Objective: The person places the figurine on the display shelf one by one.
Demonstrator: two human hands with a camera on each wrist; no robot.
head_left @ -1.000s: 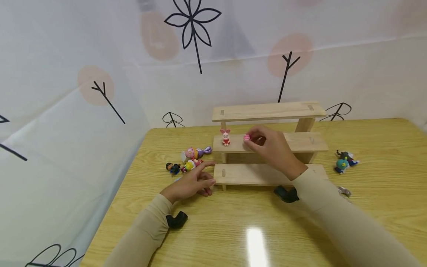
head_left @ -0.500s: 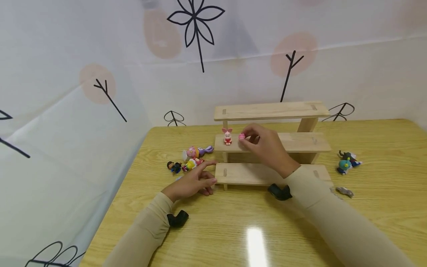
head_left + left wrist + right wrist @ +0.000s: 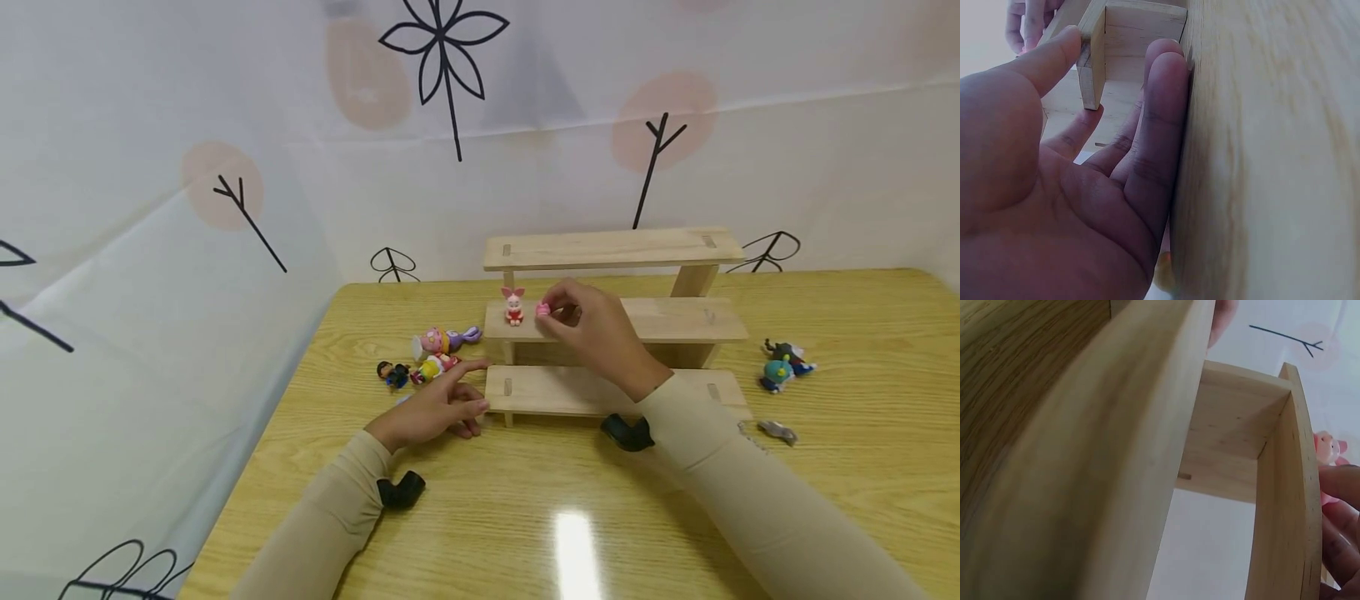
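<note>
A three-tier wooden display shelf (image 3: 607, 393) stands on the table. My left hand (image 3: 433, 411) holds the left end of its lowest board, thumb and index finger at opposite edges in the left wrist view. My right hand (image 3: 598, 332) pinches a small pink figurine (image 3: 543, 309) at the middle board. Fingers cover most of it, and I cannot tell if it touches the wood. Just left of it, a pink piglet figurine (image 3: 513, 308) in red sits upright on the same board; its head (image 3: 1329, 447) shows in the right wrist view.
Left of the shelf lie several toy figurines, among them a dark-clothed one (image 3: 393, 375) and a pink and purple one (image 3: 444, 340). On the right are a teal figurine (image 3: 777, 374) and a small grey one (image 3: 777, 432). A patterned white cloth (image 3: 555, 192) hangs behind.
My right hand has moved a little left along the middle board with the pink figurine, closer to the piglet, then stayed there. The left hand stays at the shelf's end.
</note>
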